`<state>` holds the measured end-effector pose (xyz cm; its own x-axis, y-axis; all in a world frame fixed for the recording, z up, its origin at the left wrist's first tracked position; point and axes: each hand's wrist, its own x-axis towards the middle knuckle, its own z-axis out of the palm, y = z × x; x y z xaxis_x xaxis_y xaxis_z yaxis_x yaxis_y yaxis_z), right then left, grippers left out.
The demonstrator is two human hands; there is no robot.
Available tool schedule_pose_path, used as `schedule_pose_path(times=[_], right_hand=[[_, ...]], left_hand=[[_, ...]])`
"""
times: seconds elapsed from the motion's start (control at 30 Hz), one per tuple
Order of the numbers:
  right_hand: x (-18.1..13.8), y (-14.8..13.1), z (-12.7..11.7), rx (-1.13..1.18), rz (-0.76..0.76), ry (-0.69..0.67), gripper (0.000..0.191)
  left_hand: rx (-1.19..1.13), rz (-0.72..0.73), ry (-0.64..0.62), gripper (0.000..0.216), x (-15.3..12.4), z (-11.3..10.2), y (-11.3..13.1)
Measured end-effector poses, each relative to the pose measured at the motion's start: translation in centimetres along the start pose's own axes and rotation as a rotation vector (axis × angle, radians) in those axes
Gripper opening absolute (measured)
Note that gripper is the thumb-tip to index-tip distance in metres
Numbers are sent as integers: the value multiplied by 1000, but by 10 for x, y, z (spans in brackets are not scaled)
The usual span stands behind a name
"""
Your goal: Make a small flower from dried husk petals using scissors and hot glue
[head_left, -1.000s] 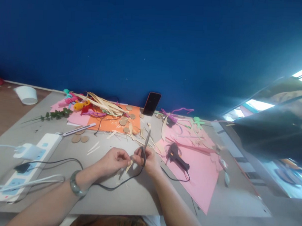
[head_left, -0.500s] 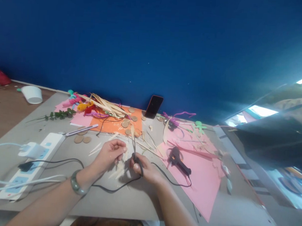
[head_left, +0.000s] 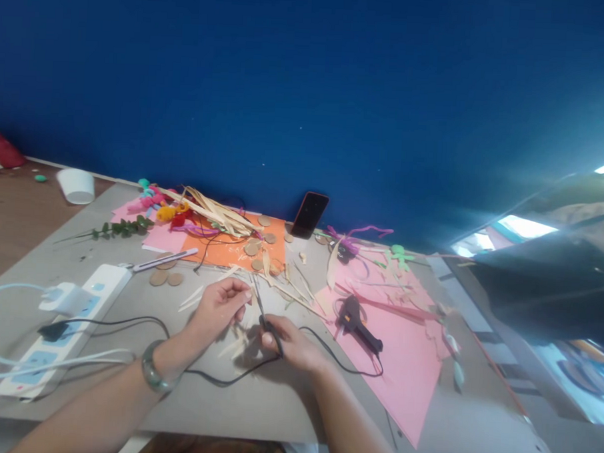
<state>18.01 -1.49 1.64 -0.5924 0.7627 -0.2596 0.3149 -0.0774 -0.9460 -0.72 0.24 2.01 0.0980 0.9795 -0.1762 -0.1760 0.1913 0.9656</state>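
Observation:
My right hand (head_left: 290, 339) is closed round the black handles of a pair of scissors (head_left: 261, 305), whose blades point away from me and slightly left. Close beside the blades, my left hand (head_left: 224, 302) pinches a small pale piece of dried husk (head_left: 252, 296) between thumb and fingers. Most of that piece is hidden by the fingertips. Below the two hands, pale husk scraps (head_left: 234, 346) lie on the grey table (head_left: 234, 410). A green bangle (head_left: 154, 367) is on my left wrist.
A white power strip (head_left: 99, 291) with plugs lies left, its black cable running under my hands. A black glue gun (head_left: 358, 322) rests on pink paper (head_left: 405, 378) at right. Behind are husk strips (head_left: 217, 213), orange paper (head_left: 205, 252), wooden discs (head_left: 174, 279) and a leaning phone (head_left: 310, 213).
The scissors have swung left, bringing their blades closer to the husk piece in my left hand. My left hand has barely moved. The white cup at far left has shifted slightly right in view.

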Motion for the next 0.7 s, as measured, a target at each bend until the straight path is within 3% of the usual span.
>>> schedule_pose_path(times=[0.7], right_hand=[[-1,-7,1,89,37,37,61]], left_hand=[[53,-7,-14,20,-1,-3,-3]])
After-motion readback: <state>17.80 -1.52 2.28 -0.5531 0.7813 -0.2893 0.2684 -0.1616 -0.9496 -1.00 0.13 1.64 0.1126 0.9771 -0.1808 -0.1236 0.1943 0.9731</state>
